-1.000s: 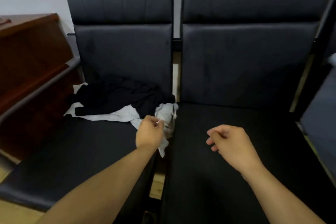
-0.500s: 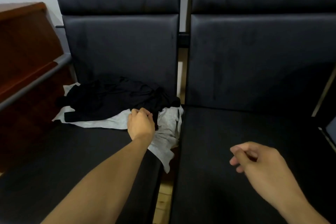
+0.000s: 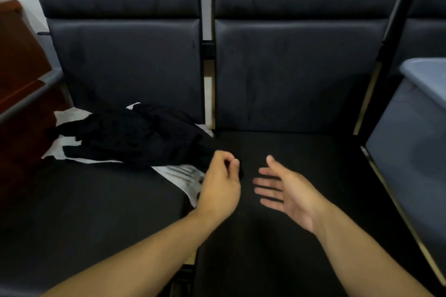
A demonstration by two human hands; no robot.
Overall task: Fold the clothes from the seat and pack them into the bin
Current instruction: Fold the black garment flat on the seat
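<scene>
Lying heaped at the back right corner of the left seat (image 3: 84, 205), a black garment (image 3: 135, 137) was seen over a white garment (image 3: 183, 176). An edge of the black garment was pinched by the left hand (image 3: 220, 188). The right hand (image 3: 287, 193) was held released, fingers spread, above the right seat (image 3: 313, 157). A grey bin (image 3: 410, 142) was placed at the far right.

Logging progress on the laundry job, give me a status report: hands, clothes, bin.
Left hand pinching black garment, pulling it rightward. Right hand open, empty. White garment underneath, unfolded. Bin far right; nothing in the way.
</scene>
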